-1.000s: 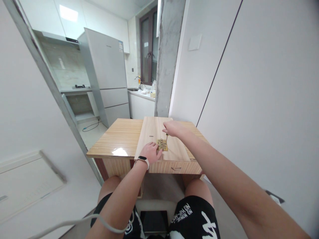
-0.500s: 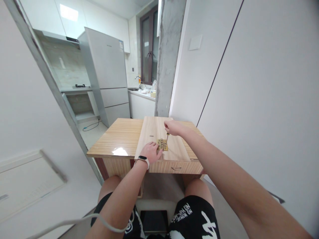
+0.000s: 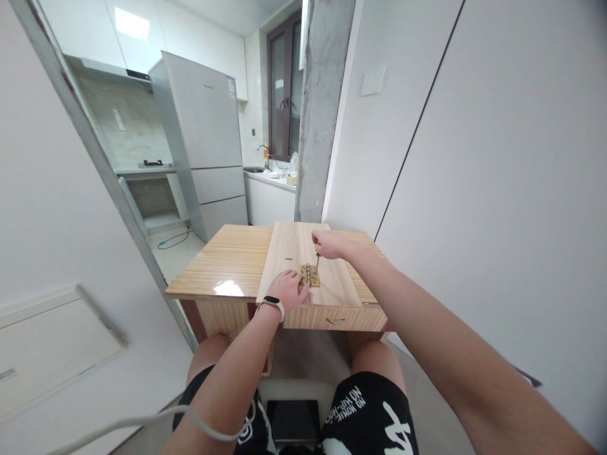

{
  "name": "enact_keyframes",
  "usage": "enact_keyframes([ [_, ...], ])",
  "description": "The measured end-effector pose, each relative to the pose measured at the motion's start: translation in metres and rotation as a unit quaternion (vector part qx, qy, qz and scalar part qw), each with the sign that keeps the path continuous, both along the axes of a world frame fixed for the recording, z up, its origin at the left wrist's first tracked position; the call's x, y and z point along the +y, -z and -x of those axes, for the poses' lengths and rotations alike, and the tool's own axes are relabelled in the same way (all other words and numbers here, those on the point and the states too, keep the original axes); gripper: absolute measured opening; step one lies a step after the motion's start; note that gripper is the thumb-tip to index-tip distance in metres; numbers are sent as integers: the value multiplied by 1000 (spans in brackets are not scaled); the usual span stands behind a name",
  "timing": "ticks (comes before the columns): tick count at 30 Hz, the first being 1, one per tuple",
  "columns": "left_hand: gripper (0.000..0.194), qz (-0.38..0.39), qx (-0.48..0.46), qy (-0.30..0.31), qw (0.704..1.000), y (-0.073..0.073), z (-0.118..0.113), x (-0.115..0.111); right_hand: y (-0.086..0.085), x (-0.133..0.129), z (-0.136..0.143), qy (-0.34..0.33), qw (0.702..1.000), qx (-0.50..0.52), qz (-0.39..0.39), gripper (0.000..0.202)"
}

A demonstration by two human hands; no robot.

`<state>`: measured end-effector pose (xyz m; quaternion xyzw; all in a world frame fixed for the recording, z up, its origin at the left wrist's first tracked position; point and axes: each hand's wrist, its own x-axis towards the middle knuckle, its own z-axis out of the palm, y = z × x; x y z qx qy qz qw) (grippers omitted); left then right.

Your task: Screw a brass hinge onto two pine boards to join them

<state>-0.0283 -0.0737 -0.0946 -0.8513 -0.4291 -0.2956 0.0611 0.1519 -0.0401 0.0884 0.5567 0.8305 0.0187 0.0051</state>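
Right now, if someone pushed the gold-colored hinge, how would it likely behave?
The gold-colored hinge looks metallic, so it is probably stiff. The knuckle along its middle suggests it could fold there. With the left hand at its left edge and the screwdriver at its right side, it would probably resist sliding.

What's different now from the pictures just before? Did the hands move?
Only a little: the right hand seems to have shifted very slightly around the screwdriver. Nothing was picked up or let go. The left hand stayed by the hinge, and the boards and desk look the same.
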Motion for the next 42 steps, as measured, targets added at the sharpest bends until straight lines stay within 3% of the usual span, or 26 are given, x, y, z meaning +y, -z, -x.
enact_keyframes([
  [10,30,3,-2,4,1000,-1,-1,0,1,1,0,40,999,-21,-29,25],
  [21,30,2,-7,2,1000,1,0,0,-4,-5,0,8,999,42,26,23],
  [29,29,11,-12,5,1000,0,0,0,0,-2,-2,-17,999,27,-29,16],
  [34,29,7,-11,6,1000,0,0,0,3,-2,-3,8,999,2,-49,18],
  [42,28,-1,-9,5,1000,1,0,0,1,-9,0,-4,999,33,-1,21],
])
